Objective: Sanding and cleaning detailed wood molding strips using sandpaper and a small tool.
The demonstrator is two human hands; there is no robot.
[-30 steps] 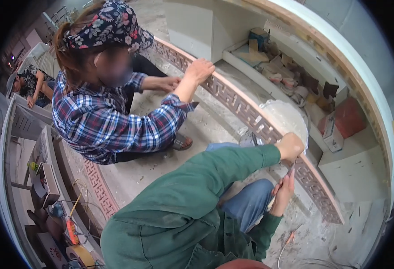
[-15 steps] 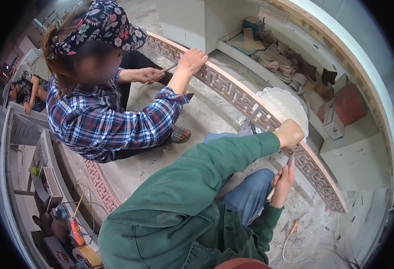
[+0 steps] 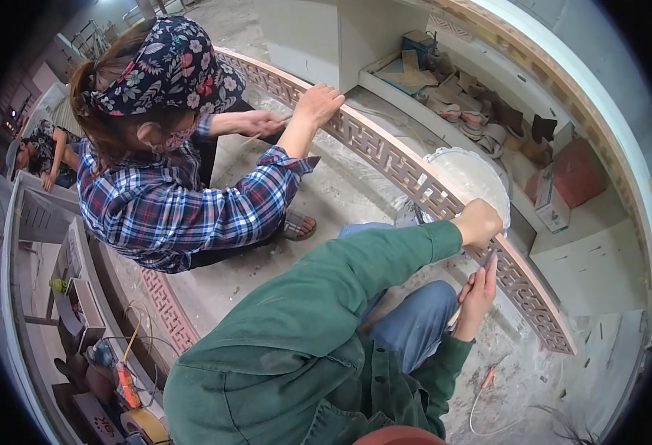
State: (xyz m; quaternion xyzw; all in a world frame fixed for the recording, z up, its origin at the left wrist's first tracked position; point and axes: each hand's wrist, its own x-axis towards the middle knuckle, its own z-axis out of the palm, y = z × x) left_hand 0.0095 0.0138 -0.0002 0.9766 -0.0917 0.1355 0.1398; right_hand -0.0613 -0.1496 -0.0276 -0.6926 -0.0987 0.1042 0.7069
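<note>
A long curved wooden fretwork panel (image 3: pixel 385 152) stands on edge, running from upper left to lower right. My left hand (image 3: pixel 479 222) is closed over its upper edge near the lower right end. Just below, my right hand (image 3: pixel 477 298) is wrapped round a slim hand tool (image 3: pixel 453 320) with a pale handle. Its narrow tip points up at the cut-out pattern; I cannot make out the tip's exact shape or whether it touches the wood. A co-worker in a plaid shirt (image 3: pixel 185 222) grips the same panel farther left and holds a thin tool.
Behind the panel stands a round pale stool top (image 3: pixel 465 174). A cabinet bay holds scraps and sanding pieces (image 3: pixel 482 111) and a red box (image 3: pixel 578 172). A second fretwork strip (image 3: pixel 169 310) and a bench with tools and tape (image 3: pixel 148 426) are at left. A cable (image 3: pixel 482 426) lies on the floor.
My right hand has shifted slightly to the right with the tool, while my left hand stays on the panel. The co-worker's head has tilted down, and their tool hand has moved a little to the right.
</note>
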